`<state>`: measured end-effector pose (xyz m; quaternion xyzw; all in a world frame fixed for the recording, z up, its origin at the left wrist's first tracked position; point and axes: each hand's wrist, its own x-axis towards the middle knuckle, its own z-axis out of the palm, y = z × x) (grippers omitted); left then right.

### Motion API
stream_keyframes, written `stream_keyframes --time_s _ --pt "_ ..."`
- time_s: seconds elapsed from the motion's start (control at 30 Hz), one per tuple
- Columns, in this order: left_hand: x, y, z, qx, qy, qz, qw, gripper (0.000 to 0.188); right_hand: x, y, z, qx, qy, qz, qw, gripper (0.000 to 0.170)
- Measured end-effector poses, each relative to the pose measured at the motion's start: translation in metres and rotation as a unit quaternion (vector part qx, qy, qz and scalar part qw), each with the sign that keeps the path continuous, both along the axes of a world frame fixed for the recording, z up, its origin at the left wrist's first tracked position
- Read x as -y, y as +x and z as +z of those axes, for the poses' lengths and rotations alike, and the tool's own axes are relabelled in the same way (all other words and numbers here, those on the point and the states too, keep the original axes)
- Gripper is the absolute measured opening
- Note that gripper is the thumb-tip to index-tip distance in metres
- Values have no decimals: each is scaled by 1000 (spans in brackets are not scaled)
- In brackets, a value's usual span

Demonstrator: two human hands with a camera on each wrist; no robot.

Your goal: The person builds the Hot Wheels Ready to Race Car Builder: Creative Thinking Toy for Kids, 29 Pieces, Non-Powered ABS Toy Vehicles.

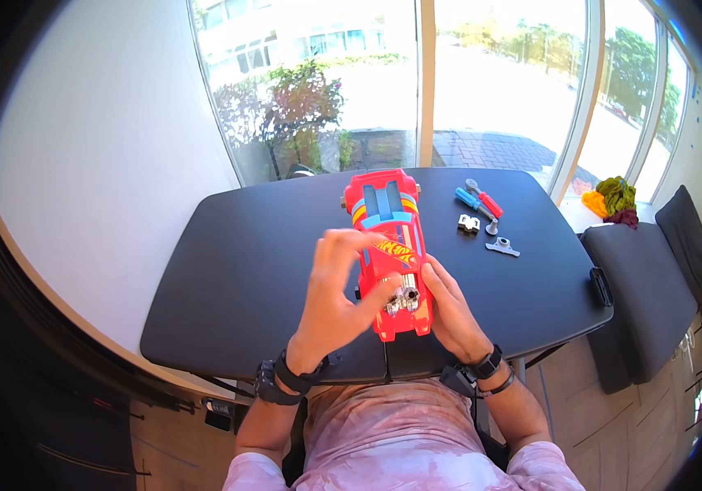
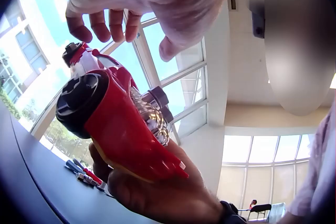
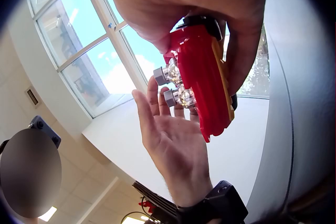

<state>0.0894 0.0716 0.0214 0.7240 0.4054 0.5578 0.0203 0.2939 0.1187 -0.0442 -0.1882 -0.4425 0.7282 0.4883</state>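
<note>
A red toy car (image 1: 396, 237) with blue windows, a flame-like logo on its hood and a shiny chrome engine (image 1: 402, 296) is held up above the table. My right hand (image 1: 454, 315) grips its side, with the thumb along the top edge and the fingers underneath, as the right wrist view shows. Over the car's other side hovers my left hand (image 1: 328, 299), its fingers spread and gently bent, apart from the body in the left wrist view. Black wheels (image 2: 81, 103) show on the car there, and grey hex-shaped tips (image 3: 170, 98) stick out from the engine.
On the black table (image 1: 236, 270), to the right, lie a blue-handled screwdriver (image 1: 469, 199), a red-handled tool (image 1: 488, 202), a silver block-shaped part (image 1: 469, 223) and a grey flat part (image 1: 502, 246). A dark chair (image 1: 650, 278) stands at the right, and windows rise behind the table.
</note>
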Motion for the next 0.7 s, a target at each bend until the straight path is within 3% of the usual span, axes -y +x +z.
stream_keyframes --time_s 0.03,0.13,0.27,0.37,0.5,0.7 --pt "-2 -8 -8 13 -54 32 998 50 1 -1 0 -2 -1 -3 1000 54" --pt "-20 -15 -29 273 -160 -51 947 51 2 -2 -1 -7 -4 -6 1000 55" --pt "-24 -17 -41 350 -370 -166 845 64 2 -2 0 -7 -8 -7 1000 56" --pt "-30 -7 -49 403 -426 -243 773 70 0 -1 1 -1 -4 -5 1000 56" --pt "-29 -6 -50 421 -392 -264 774 69 -1 -4 -1 8 2 0 1000 54" --pt "-35 -11 -53 451 -336 -292 773 65 -4 12 29 182 147 -66 970 55"
